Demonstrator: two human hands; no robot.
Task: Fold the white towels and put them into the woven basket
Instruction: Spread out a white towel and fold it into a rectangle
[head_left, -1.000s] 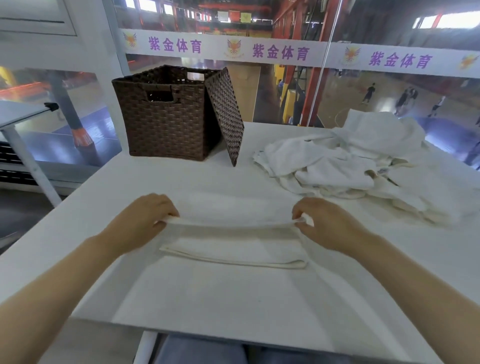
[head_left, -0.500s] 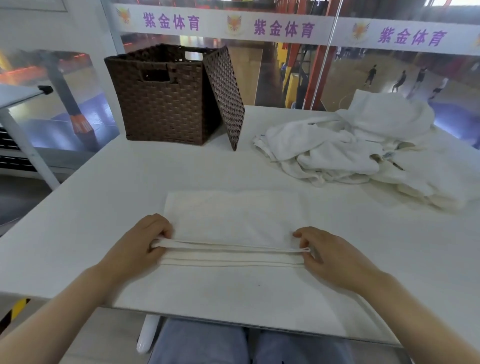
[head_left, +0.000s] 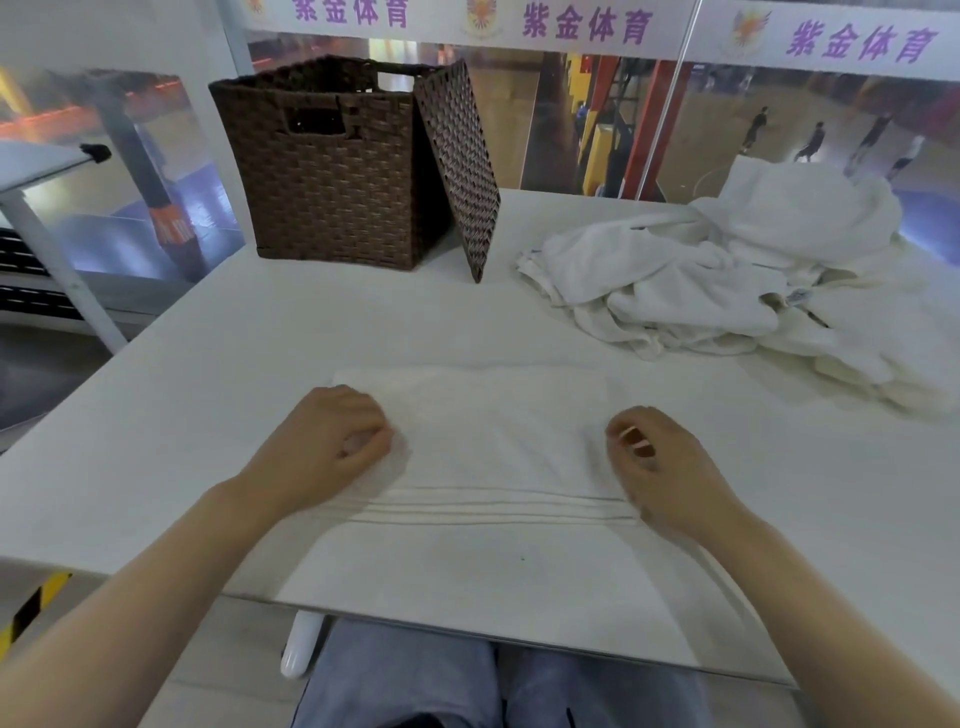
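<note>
head view: fold now finished, edge released since half a second ago. left hand (head_left: 332, 447) and right hand (head_left: 660, 457) loosely curled, grip empty, on folded white terry towel (head_left: 498, 447) flat on white bench (head_left: 208, 364). brown woven basket (head_left: 332, 171) behind, lid (head_left: 457, 166) leaning; crumpled white towels (head_left: 727, 275) right.

A sports hall is shown, viewed from a raised spot behind a glass partition (head_left: 597, 119). Beyond the glass, a wooden court floor (head_left: 691, 156) with painted lines is seen, and several small figures (head_left: 810, 140) are spread across it. A white banner (head_left: 597, 26) with purple Chinese characters and an emblem is run along the top of the glass. Red and yellow steel posts (head_left: 644, 124) are seen below. A white table (head_left: 208, 364) is set against the partition.
</note>
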